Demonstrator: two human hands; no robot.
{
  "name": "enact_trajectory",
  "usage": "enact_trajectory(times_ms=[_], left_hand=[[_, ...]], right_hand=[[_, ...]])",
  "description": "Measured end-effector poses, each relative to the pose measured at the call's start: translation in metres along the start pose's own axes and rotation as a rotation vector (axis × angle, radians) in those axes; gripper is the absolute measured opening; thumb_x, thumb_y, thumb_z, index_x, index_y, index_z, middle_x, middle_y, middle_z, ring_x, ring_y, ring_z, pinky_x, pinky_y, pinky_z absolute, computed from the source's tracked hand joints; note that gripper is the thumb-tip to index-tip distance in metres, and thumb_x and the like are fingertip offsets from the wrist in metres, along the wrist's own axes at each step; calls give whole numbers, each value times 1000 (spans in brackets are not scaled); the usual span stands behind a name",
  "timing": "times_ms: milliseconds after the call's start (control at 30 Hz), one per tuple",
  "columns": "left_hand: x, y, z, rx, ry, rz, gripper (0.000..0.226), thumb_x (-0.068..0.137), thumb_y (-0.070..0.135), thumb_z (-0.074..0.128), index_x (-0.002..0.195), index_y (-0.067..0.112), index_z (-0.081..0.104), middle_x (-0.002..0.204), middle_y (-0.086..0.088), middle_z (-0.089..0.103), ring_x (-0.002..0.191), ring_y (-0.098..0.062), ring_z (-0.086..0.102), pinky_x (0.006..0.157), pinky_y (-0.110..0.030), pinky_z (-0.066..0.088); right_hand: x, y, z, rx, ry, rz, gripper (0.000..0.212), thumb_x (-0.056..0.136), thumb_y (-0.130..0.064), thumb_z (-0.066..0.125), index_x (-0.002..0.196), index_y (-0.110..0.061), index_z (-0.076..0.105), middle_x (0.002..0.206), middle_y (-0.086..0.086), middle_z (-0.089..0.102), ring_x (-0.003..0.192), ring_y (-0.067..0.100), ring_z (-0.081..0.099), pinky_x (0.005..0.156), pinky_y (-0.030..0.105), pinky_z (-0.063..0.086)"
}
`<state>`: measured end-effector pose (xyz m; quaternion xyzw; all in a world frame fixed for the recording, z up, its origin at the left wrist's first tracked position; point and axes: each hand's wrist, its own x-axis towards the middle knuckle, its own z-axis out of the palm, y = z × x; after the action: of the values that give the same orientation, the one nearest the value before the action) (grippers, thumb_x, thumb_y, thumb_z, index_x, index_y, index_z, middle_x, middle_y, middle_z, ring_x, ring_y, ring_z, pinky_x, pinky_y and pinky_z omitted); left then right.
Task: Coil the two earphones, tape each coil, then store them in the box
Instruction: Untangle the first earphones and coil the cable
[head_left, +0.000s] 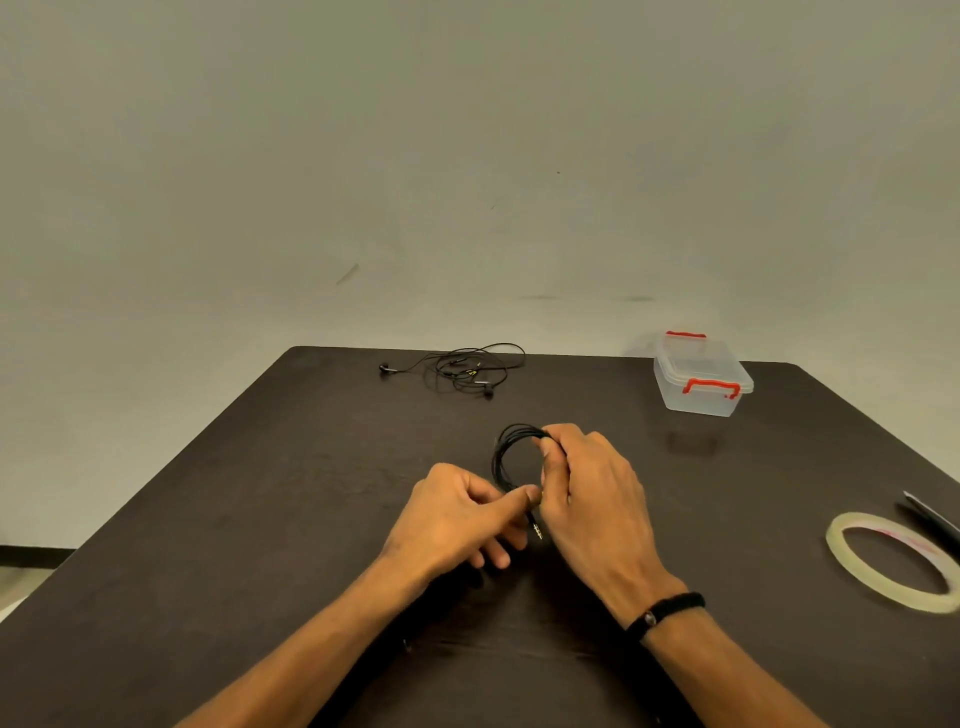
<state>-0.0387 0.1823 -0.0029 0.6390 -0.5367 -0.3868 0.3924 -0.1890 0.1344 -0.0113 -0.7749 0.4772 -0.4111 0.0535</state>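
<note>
A black earphone wound into a coil (506, 457) stands upright above the middle of the dark table (260, 493). My right hand (592, 499) grips the coil at its top and right side. My left hand (457, 519) pinches the cable near the jack plug (536, 530), which sticks out below the coil. A second black earphone (462, 369) lies loose and tangled at the table's far edge. A clear plastic box (701, 379) with red latches and its lid on stands at the far right. A roll of clear tape (893, 561) lies flat at the right.
A dark, thin object (930, 514) lies at the right edge just beyond the tape roll, partly cut off. A black band circles my right wrist. A pale wall rises behind the table's far edge.
</note>
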Motion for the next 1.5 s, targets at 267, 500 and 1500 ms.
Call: enact_trajectory(times_ms=[267, 500, 1500], left_hand=[[12, -9, -20, 462, 98, 256, 26, 88, 44, 71, 74, 22, 72, 66, 10, 73, 58, -5, 67, 62, -24, 53], [26, -20, -47, 686, 435, 343, 25, 85, 49, 69, 76, 26, 69, 65, 11, 66, 65, -9, 62, 64, -28, 48], [14, -6, -17, -975, -325, -156, 12, 90, 14, 70, 101, 15, 75, 98, -7, 75, 80, -15, 64, 68, -27, 45]], right_hand=[[14, 24, 0, 94, 54, 120, 29, 104, -39, 36, 106, -28, 63, 79, -5, 66, 78, 23, 64, 70, 48, 54], [17, 14, 0, 617, -135, 349, 25, 108, -18, 54, 95, -20, 75, 66, -10, 68, 60, 4, 54, 63, 28, 44], [-4, 3, 14, 271, -23, 137, 19, 107, -25, 52, 103, -28, 70, 81, -14, 72, 77, 9, 68, 68, 40, 56]])
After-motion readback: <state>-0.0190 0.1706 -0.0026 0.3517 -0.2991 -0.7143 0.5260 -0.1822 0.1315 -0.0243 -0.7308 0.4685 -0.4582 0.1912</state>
